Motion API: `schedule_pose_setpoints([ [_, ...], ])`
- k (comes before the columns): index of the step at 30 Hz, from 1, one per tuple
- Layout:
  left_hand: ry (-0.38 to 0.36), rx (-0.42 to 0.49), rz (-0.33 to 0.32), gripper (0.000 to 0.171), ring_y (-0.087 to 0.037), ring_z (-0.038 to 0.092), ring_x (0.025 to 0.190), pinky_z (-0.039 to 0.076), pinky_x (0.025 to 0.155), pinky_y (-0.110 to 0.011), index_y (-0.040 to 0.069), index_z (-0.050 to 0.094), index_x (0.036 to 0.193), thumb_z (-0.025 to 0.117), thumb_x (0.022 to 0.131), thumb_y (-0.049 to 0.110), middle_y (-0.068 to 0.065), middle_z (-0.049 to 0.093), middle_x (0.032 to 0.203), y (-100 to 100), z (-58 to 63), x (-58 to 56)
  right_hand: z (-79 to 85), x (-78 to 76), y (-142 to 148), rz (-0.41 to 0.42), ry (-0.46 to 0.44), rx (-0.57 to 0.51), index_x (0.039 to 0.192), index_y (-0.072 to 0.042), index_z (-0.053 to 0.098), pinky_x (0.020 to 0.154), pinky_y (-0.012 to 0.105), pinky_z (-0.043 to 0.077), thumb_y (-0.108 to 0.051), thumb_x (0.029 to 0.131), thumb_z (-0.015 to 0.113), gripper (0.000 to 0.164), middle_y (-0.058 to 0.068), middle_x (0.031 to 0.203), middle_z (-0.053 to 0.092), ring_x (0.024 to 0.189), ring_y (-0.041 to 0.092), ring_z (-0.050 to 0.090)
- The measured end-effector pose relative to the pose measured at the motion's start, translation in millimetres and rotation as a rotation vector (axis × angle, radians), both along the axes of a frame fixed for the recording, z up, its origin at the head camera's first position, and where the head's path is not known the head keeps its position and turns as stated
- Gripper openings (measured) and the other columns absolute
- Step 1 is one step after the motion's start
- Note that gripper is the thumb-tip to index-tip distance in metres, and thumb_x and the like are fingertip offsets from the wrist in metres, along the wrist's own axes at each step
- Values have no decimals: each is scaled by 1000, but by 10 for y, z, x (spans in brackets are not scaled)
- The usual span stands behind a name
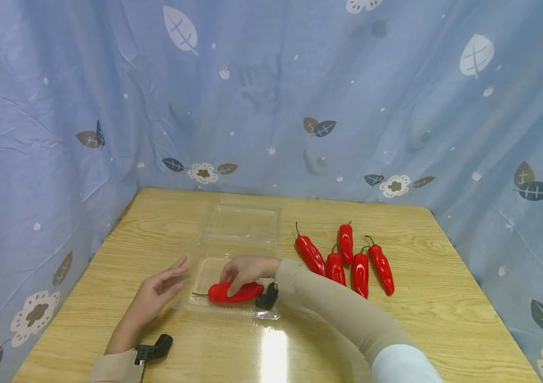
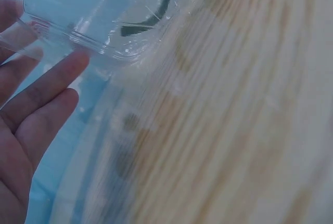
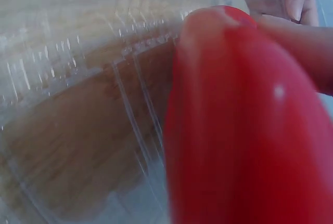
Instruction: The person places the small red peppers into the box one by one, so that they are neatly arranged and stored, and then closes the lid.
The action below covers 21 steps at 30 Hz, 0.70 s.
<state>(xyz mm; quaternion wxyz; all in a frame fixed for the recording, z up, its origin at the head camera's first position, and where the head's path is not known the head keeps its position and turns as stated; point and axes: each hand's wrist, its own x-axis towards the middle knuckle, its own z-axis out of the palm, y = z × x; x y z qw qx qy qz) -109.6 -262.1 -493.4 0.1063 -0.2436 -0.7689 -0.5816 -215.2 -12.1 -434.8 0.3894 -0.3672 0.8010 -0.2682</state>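
My right hand [image 1: 250,269] grips a red pepper [image 1: 246,292] over the near half of a clear plastic clamshell box [image 1: 204,266]. The pepper lies sideways with its green stem to the left; in the right wrist view its red body [image 3: 244,130] fills much of the frame. Just left of the box, my left hand [image 1: 158,290] has its fingers extended beside the rim. In the left wrist view those fingers [image 2: 52,83] are at the box's clear edge [image 2: 99,47], and the pepper's stem [image 2: 151,24] shows inside.
Several more red peppers lie on the wooden table [image 1: 425,319] to the right of the box, one of them a long pepper [image 1: 380,268] at the far right. The box's lid [image 1: 243,222] lies folded open toward the back. A blue patterned curtain [image 1: 271,96] hangs around the table.
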Motion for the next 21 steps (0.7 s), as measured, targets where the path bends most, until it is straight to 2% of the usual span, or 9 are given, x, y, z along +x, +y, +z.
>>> schedule_pose_setpoints([
  [4,14,10,-17,33,-5,57,117,48,94,-12,-21,50,121,51,88,-18,-36,31,143,-1,5,-1,-14,10,-11,14,11,8,105,-13,67,81,16,48,-14,79,74,28,-6,99,66,92,4,58],
  [10,13,2,-8,33,-6,57,117,47,95,-12,-20,50,121,52,88,-16,-35,32,143,-4,-1,-3,-3,30,-15,35,47,24,101,-12,66,80,16,47,-12,77,75,25,-4,97,67,89,4,58],
  [21,-4,-10,1,34,-5,56,118,46,96,-11,-19,50,122,52,88,-16,-34,32,144,-4,-3,2,13,63,-18,21,79,44,95,-14,66,80,17,47,-17,78,76,20,-6,94,67,88,4,59],
])
